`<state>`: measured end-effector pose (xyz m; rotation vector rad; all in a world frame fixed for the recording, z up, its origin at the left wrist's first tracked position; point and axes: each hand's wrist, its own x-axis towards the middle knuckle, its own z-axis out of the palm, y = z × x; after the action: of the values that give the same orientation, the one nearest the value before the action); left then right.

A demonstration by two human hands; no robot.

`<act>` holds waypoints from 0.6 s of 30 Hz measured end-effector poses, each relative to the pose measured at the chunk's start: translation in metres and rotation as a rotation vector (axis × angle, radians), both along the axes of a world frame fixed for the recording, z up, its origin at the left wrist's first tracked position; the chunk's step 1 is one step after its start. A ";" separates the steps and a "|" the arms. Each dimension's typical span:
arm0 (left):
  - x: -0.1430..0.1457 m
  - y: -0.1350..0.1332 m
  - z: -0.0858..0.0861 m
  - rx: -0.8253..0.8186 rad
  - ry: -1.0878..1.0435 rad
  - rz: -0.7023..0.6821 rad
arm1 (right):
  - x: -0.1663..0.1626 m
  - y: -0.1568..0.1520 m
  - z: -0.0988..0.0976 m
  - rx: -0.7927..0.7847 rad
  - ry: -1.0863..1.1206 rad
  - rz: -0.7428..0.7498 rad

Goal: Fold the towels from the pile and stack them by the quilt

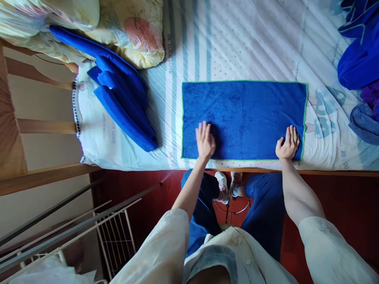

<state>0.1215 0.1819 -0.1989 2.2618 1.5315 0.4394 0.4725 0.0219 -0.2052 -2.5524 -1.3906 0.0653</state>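
A blue towel [244,118] with a green hem lies spread flat as a rectangle on the striped bed sheet [237,43]. My left hand [205,141] rests flat on the towel near its lower left corner, fingers stretched out. My right hand [288,142] lies flat on the lower right corner, fingers apart. Neither hand holds anything.
A stack of folded blue towels [124,98] leans against a flowered pillow [130,31] at the left. A heap of blue and purple cloth [359,59] sits at the right edge. A wooden bed frame [44,126] is at the left, and a white wire rack [115,236] stands on the red floor.
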 end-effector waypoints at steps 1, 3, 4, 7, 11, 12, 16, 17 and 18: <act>0.025 -0.003 -0.001 -0.016 -0.019 -0.098 | 0.000 0.000 0.000 0.003 0.001 -0.001; 0.073 -0.005 -0.005 -0.054 -0.050 -0.282 | 0.000 0.000 0.000 0.007 0.005 -0.004; 0.094 -0.004 -0.008 -0.068 -0.065 -0.352 | 0.000 0.000 0.000 0.009 0.007 -0.005; 0.122 0.014 -0.015 -0.085 -0.079 -0.425 | 0.001 -0.001 -0.001 0.014 0.010 -0.005; 0.088 0.054 -0.011 -0.105 -0.022 -0.280 | 0.001 -0.003 -0.003 0.034 0.001 0.003; 0.073 0.064 -0.009 -0.107 -0.006 -0.218 | 0.001 -0.003 -0.004 0.046 0.001 0.008; 0.018 0.099 0.002 -0.119 0.050 0.019 | 0.002 -0.005 -0.007 0.111 0.010 0.024; 0.007 0.106 0.004 -0.123 0.057 0.063 | 0.002 -0.005 -0.007 0.122 0.009 0.025; -0.001 0.113 0.006 -0.128 0.063 0.098 | 0.002 -0.005 -0.008 0.129 0.008 0.026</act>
<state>0.1205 0.2945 -0.1931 2.1287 1.6577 0.2903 0.4741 0.0170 -0.2128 -2.4270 -1.3780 -0.0092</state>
